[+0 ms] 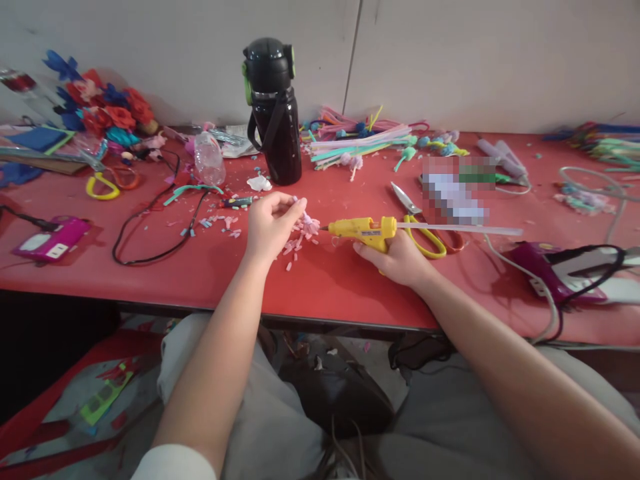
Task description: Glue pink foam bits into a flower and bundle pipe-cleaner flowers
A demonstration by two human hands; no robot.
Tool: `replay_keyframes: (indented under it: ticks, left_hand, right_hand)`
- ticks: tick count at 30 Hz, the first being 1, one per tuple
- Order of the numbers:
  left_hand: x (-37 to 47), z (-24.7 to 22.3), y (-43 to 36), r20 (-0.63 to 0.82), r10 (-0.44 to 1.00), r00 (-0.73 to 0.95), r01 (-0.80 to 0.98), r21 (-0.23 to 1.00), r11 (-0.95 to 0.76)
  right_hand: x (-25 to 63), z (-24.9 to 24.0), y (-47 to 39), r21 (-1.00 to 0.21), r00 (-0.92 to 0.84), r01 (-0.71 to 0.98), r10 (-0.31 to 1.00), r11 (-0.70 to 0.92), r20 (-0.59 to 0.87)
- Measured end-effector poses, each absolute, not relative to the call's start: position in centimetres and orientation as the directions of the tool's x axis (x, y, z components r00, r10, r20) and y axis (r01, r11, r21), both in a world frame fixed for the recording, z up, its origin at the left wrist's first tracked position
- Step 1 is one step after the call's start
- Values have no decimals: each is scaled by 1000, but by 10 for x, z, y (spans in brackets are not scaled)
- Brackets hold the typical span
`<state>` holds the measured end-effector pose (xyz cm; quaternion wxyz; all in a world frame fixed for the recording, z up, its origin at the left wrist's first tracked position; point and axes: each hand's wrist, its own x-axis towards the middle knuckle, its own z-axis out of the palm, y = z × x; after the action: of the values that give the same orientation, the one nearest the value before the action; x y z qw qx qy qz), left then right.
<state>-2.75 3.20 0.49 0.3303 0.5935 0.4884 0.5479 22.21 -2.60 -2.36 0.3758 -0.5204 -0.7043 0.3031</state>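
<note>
My left hand (273,223) is closed, pinching a small pink tufted craft piece (309,225) between thumb and fingers above the red table. Wrapped round the handle of a yellow hot glue gun (363,229) is my right hand (403,259). The gun's nozzle points left, very close to the pink piece; whether they touch I cannot tell. A long clear glue stick (465,229) sticks out of the gun's back end. Small pink clippings (291,248) lie below my left hand. Scissors with yellow and red handles (425,233) rest just behind my right hand.
A black flask (274,127) and a clear plastic bottle (209,160) stand at the back. Pastel strips (360,143) lie in a pile by the wall. Purple power strips (53,239) with cables occupy both sides. More scissors (103,187) and fabric flowers (107,110) are at left.
</note>
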Motion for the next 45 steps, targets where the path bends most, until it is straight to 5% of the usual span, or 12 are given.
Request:
replay_keyframes:
  ticks: [9,19,22,25,32,45]
  left_hand:
    - [-28,6,30,366,929,-58,245,907,-342]
    - [-25,6,27,358,933,-36,222,913,-342]
    - [-25,4,28,371,928,-28,221,908,-356]
    - [-23,3,28,363,931,-18,205,913,-352]
    - [-19,4,26,339,941,4,191,923,-333]
    - [-16,1,24,358,932,52,190,913,-361]
  right_hand:
    - [256,-26,-8,-634,15,739,935,228,354]
    - [273,0,-26,-592,-3,780,947,202,320]
    - [290,12,-41,-624,40,776,980,92,193]
    - [302,23,-51,-731,-7,680,998,56,70]
    - [280,35,-62,-895,-438,398,899,203,10]
    - [228,2,-57,-977,-360,145,928,158,96]
